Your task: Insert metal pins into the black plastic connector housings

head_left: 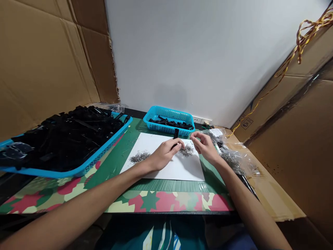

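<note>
Left hand (166,152) pinches black strip (176,133), held upright above white sheet (171,172). Right hand (205,146) near it — thumb and fingertips drawn close, cannot tell if anything between. Two piles of tiny metal bits (139,157) on sheet. Behind, small blue basket (166,128) with black pieces (173,123); at left, large blue basket (62,173) — heaped black.

We record turquoise baskets (162,128), black parts (78,133), silver-grey metal bits (139,157) and a white sheet (169,173). We list a green mat (156,185), a border (166,202) patterned in red, cream and green patches and stars, and a yellow-and-brown cord (322,24). We enter brown cardboard (39,52) and a pale grey wall (169,52).
</note>
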Demonstrator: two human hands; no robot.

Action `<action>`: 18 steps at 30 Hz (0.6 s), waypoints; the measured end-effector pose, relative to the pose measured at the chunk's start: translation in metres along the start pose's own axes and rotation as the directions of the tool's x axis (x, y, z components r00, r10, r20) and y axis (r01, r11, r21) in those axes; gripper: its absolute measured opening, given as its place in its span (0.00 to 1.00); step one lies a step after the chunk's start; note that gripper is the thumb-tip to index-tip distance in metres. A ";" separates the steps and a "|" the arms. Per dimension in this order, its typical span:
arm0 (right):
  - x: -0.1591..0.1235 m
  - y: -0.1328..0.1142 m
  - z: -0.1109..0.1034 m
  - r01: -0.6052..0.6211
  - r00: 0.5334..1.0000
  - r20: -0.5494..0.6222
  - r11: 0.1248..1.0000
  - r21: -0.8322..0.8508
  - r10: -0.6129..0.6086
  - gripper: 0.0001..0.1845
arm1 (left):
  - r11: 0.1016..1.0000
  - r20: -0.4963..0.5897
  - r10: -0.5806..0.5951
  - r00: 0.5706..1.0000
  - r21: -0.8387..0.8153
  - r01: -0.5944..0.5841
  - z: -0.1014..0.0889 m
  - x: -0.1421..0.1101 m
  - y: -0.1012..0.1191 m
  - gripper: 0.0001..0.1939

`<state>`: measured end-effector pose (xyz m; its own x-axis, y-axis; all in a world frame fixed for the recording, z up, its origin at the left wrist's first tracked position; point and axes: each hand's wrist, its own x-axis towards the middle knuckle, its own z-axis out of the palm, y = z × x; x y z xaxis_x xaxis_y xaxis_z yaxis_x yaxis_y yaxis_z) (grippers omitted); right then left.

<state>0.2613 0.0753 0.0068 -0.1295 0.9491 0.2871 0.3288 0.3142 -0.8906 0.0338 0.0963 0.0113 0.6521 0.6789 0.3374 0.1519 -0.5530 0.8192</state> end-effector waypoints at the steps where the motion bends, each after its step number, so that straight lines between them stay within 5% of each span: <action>1: -0.001 -0.002 0.008 0.018 0.999 -0.034 1.000 0.022 -0.017 0.22 | 1.000 -0.012 -0.008 1.000 -0.014 0.008 0.001 0.001 0.000 0.17; 9: -0.016 -0.017 0.048 0.155 0.980 -0.115 0.987 -0.046 -0.160 0.20 | 0.992 -0.084 0.003 0.996 -0.123 -0.014 0.001 0.003 0.001 0.18; 18: -0.017 -0.016 0.042 0.185 0.971 -0.141 0.980 -0.069 -0.193 0.15 | 1.000 -0.107 0.014 0.994 0.020 -0.012 -0.004 0.001 0.001 0.16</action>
<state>0.2191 0.0533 0.0020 -0.0574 0.8638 0.5006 0.3631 0.4851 -0.7955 0.0320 0.0988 0.0139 0.5712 0.7186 0.3967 0.1585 -0.5708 0.8057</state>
